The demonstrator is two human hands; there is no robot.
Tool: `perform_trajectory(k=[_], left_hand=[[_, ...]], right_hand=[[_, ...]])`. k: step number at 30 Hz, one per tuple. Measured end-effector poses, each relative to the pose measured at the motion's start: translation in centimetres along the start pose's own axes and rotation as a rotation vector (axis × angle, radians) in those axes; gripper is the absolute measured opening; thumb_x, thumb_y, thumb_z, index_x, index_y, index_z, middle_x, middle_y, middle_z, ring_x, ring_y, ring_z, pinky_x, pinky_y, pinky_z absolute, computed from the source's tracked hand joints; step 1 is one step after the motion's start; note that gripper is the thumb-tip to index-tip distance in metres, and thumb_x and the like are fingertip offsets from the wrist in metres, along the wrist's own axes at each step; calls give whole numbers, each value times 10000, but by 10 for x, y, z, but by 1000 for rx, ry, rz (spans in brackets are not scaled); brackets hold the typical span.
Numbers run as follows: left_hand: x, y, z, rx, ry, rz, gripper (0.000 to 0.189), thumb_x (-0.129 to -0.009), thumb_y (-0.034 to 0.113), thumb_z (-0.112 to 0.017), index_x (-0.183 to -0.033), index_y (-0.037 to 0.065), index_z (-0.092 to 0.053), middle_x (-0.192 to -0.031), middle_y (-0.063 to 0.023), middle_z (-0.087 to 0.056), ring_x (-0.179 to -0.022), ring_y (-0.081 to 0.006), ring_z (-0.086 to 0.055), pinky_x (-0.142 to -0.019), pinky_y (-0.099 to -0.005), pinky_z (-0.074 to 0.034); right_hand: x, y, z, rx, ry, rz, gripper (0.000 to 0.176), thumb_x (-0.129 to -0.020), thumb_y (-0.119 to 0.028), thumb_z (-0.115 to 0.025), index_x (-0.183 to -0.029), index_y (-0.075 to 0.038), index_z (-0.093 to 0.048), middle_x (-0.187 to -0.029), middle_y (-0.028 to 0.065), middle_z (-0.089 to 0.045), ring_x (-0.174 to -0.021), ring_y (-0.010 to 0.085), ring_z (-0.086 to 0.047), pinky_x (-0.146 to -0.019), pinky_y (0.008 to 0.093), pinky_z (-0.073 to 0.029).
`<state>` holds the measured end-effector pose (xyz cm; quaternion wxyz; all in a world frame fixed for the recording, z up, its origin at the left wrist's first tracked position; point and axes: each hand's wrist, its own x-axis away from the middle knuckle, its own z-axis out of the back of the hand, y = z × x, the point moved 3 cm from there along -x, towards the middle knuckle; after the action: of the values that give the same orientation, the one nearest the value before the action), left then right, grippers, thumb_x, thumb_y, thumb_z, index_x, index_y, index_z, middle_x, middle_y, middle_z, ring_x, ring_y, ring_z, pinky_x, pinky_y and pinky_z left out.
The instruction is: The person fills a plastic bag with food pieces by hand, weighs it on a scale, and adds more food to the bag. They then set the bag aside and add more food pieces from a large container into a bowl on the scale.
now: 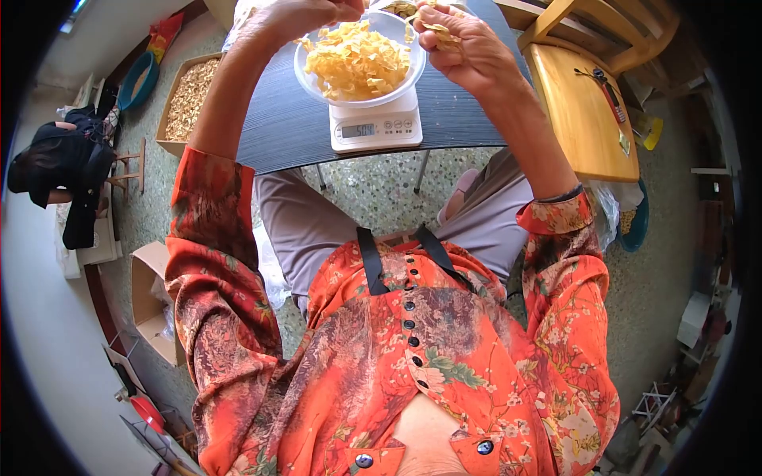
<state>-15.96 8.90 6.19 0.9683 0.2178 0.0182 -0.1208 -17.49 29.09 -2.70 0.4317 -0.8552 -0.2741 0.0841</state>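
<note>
A clear plastic bowl [302, 75] heaped with thin, pale yellow dried flakes [357, 59] stands on a white digital kitchen scale [377, 131], whose lit display is partly legible. To the right of the bowl's rim, my right hand [470, 49] is closed on several flat dried slices [441, 33]. My left hand [313, 11] is over the bowl's far left side, cut by the top edge of the view. Its fingers are curled, and what they hold, if anything, is hidden. Behind the bowl, more slices [401, 9] show partly.
The bowl and scale are on a dark table [278, 119]. A wooden chair [575, 119] on the right holds a small tool. At left are a carton of dried pieces [190, 95], a blue basin [139, 81], an open cardboard box [152, 301] and a seated person [67, 163].
</note>
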Motion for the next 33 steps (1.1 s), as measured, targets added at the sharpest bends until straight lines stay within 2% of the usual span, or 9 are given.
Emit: perform_trajectory(k=[3,5,10,18,23,26,27,29,33], left_hand=[[3,11,0,-65,-36,71,199,-739,245,-716,-896,129,-753,-830,-40,-718,-793,-141,-670,-733,-289,-517],[4,14,-2,-105,-63,111,200,-743,254,-721,-897,131,-754,-834,-40,-720,-800,-146,-671,-737,-288,-516],[-28,-24,-51,-59,-207,-236,215,-751,289,-750,-893,128,-749,-814,-42,-714,-782,-185,-664,-709,-326,-513],[-24,-16,-51,-177,-204,-146,142,-740,207,-730,-844,110,-731,-766,-45,-696,-747,-190,-650,-677,-340,-505],[-24,-23,-48,-26,-185,-165,114,-721,147,-739,-821,97,-716,-767,-47,-685,-743,-178,-645,-664,-321,-501],[-30,-41,-52,123,-159,-170,132,-737,165,-727,-847,92,-715,-796,-53,-688,-761,-176,-647,-679,-318,-504],[-26,-33,-44,123,-159,-170,132,-737,165,-727,-847,92,-715,-796,-53,-688,-761,-176,-647,-679,-318,-504],[-9,-8,-18,-128,-120,-113,161,-754,185,-709,-881,87,-713,-820,-59,-690,-785,-174,-648,-706,-320,-506],[-3,-10,-8,-8,-42,-127,183,-762,199,-693,-896,77,-717,-844,-70,-696,-818,-178,-653,-745,-324,-507]], right_hand=[[2,2,11,-37,99,-3,43,-959,-70,-558,-977,-94,-527,-780,-19,-529,-562,36,-488,-388,140,-311],[4,3,13,-65,-7,-16,31,-969,-70,-537,-965,-96,-520,-770,-23,-525,-569,41,-497,-396,142,-320],[7,3,10,-73,-14,-43,28,-979,-71,-513,-967,-96,-516,-768,-21,-522,-589,41,-506,-398,144,-330],[6,5,15,-80,-53,-54,55,-983,-68,-502,-935,-94,-499,-767,-9,-516,-589,47,-515,-386,143,-334],[7,5,11,-93,-19,-69,61,-984,-71,-500,-927,-94,-498,-759,-11,-507,-577,43,-501,-380,141,-331],[4,7,14,-135,-48,-91,48,-984,-75,-503,-940,-94,-498,-760,-13,-507,-569,39,-489,-380,140,-330],[5,6,12,-135,-48,-91,48,-984,-75,-503,-940,-94,-498,-760,-13,-507,-569,39,-489,-380,140,-330],[7,5,8,-129,-27,-100,37,-983,-78,-504,-952,-96,-495,-763,-15,-507,-567,36,-484,-379,142,-330],[4,7,11,-145,-34,-105,22,-983,-77,-504,-973,-95,-497,-768,-15,-509,-568,36,-484,-375,144,-328]])
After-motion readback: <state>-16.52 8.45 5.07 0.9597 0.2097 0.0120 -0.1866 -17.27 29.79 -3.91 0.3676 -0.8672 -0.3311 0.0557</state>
